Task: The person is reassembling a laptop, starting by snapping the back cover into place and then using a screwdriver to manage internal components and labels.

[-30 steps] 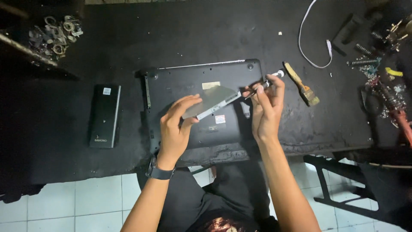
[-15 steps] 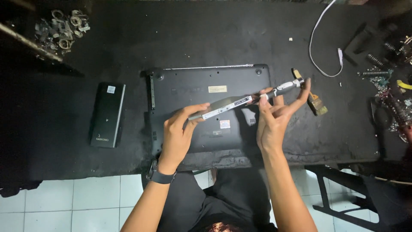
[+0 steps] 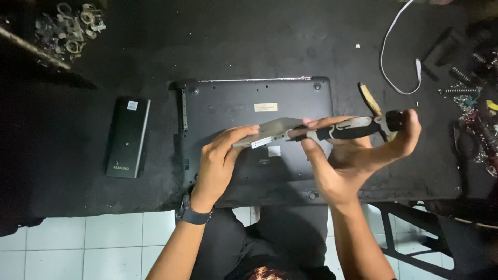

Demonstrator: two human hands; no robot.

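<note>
Left hand point(image 3: 220, 161) grips drive tray point(image 3: 272, 130) steady above laptop point(image 3: 259, 135); right hand point(image 3: 353, 155) grasps screwdriver point(image 3: 345, 129), tip at its edge.

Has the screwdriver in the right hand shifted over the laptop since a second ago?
Yes. The screwdriver has swung rightward: its handle end now reaches past the laptop edge, by the brush.

Black worktable point(image 3: 270, 46) fills most of view, dim light. White tiled floor point(image 3: 88, 243) shows near-left. Dark metal frame, maybe a stool point(image 3: 415, 233), near-right. No walls/windows in view.
</note>
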